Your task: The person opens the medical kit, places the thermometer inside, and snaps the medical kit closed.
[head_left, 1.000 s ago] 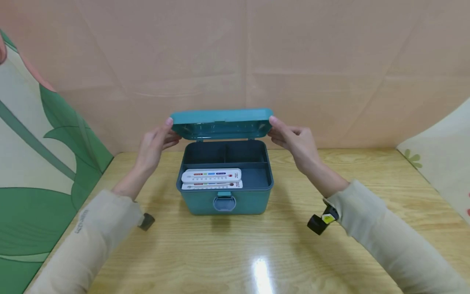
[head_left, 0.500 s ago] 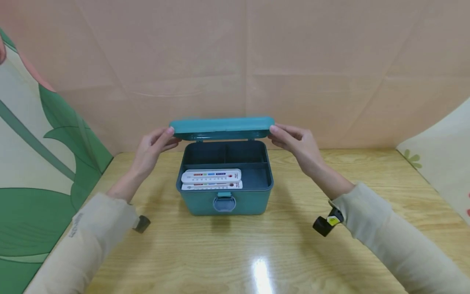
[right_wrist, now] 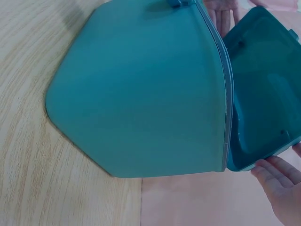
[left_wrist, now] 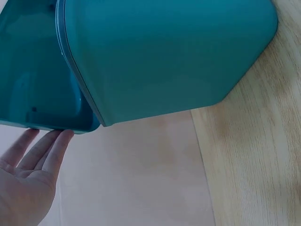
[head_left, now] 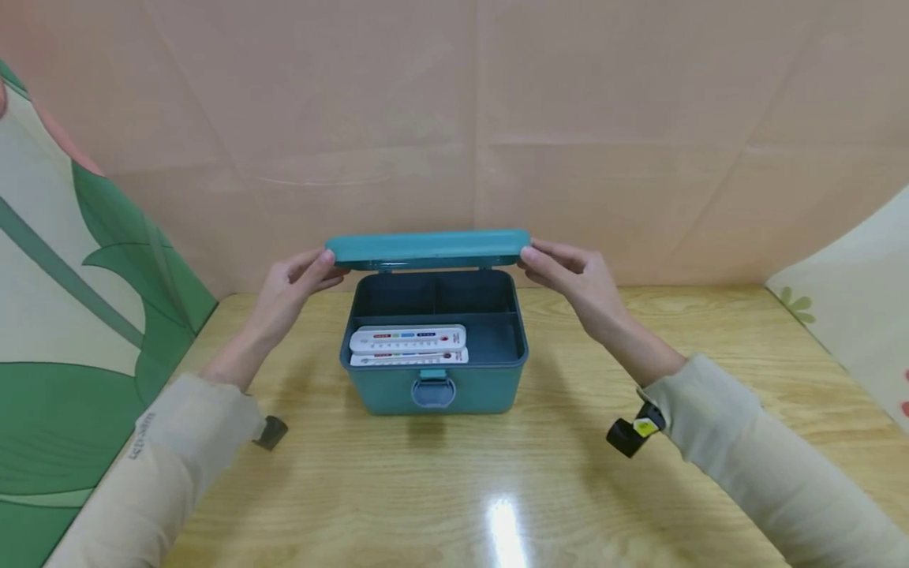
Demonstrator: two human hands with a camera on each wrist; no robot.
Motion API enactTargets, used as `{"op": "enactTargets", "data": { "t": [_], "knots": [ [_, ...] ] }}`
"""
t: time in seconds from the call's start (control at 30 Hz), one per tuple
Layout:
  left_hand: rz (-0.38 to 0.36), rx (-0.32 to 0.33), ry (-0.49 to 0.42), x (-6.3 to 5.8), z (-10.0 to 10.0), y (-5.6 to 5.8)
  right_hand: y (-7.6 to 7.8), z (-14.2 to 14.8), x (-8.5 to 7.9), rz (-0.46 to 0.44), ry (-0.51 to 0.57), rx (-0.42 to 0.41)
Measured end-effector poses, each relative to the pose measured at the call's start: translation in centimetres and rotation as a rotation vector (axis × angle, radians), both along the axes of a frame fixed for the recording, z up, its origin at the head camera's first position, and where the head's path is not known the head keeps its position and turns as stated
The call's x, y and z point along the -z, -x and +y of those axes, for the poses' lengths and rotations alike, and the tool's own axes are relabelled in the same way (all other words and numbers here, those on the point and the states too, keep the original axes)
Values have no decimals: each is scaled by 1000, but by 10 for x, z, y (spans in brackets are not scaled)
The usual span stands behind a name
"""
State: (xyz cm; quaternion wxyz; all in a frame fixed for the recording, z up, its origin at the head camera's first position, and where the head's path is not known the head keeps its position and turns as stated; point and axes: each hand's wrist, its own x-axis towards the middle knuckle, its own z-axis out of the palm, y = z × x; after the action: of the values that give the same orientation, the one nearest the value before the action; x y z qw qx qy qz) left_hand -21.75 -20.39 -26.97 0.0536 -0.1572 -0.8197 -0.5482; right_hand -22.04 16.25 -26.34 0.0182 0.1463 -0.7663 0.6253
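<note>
A teal plastic storage box (head_left: 483, 392) stands on the table, its hinged lid (head_left: 429, 247) raised at the back and leaning forward over the rear edge. My left hand (head_left: 284, 292) holds the lid's left end, thumb at the front corner and fingers against the side. At the opposite end my right hand (head_left: 578, 284) grips the lid the same way. Inside the box, two white thermometers (head_left: 408, 340) with coloured scales lie overlapping in the front compartment. The left wrist view shows the fingertips (left_wrist: 61, 136) against the lid's edge.
Two smaller compartments lie behind a divider (head_left: 436, 316) at the back of the box. A latch (head_left: 434, 392) hangs on its front. The wooden table (head_left: 383, 505) meets a pinkish wall covering (head_left: 454, 118) right behind the box.
The lid has swung forward and down, hiding more of its underside, and both hands have moved along with it. Most of this happened in the first half second. The box and thermometers stay put.
</note>
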Motion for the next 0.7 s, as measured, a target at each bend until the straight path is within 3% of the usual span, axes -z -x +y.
{"op": "enactTargets", "data": {
  "t": [0.47, 0.7],
  "knots": [
    [-8, 22, -22, 0, -1, -4, -2, 4, 4, 15, -69, -13],
    [-49, 11, 59, 0, -6, -8, -4, 9, 8, 42, -132, -18]
  ]
}}
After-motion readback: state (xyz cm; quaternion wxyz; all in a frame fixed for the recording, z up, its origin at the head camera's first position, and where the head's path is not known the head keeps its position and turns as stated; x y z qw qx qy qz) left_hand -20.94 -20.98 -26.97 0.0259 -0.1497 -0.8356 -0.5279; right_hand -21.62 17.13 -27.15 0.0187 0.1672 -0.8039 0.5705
